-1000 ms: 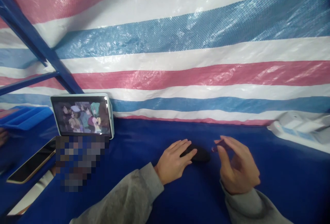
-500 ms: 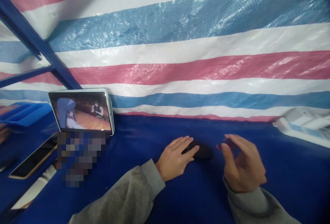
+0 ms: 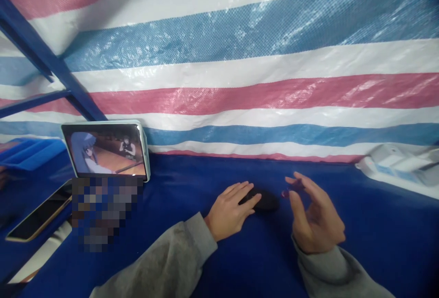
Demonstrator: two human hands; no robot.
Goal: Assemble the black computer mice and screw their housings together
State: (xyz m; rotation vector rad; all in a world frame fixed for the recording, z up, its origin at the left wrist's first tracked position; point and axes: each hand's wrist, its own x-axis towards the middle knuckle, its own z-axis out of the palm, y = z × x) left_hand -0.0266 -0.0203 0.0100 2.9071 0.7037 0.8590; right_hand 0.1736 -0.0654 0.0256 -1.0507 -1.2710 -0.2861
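Observation:
My left hand (image 3: 229, 211) lies on the left end of a black, rounded object that looks like a computer mouse (image 3: 268, 202). Its fingers reach over the far side and the front edge, hiding that end. Just right of the mouse, raised above the blue surface, is my right hand (image 3: 317, 218). Between its thumb and fingertips it pinches a small, shiny purple-pink piece (image 3: 285, 193), partly covered by the fingers and too small to name. The piece and the mouse are apart.
A tablet (image 3: 108, 151) playing a cartoon stands at the left, with a blurred-out patch before it. Beside it lie a phone (image 3: 41, 211) and a blue divided tray (image 3: 34, 154). White items (image 3: 401, 165) sit at the far right. Striped sheeting (image 3: 240, 99) hangs behind the blue table (image 3: 250, 261).
My right hand has shifted slightly left, bringing the purple-pink piece nearer to the mouse. My left hand stays on the mouse. The whole view has drifted a little.

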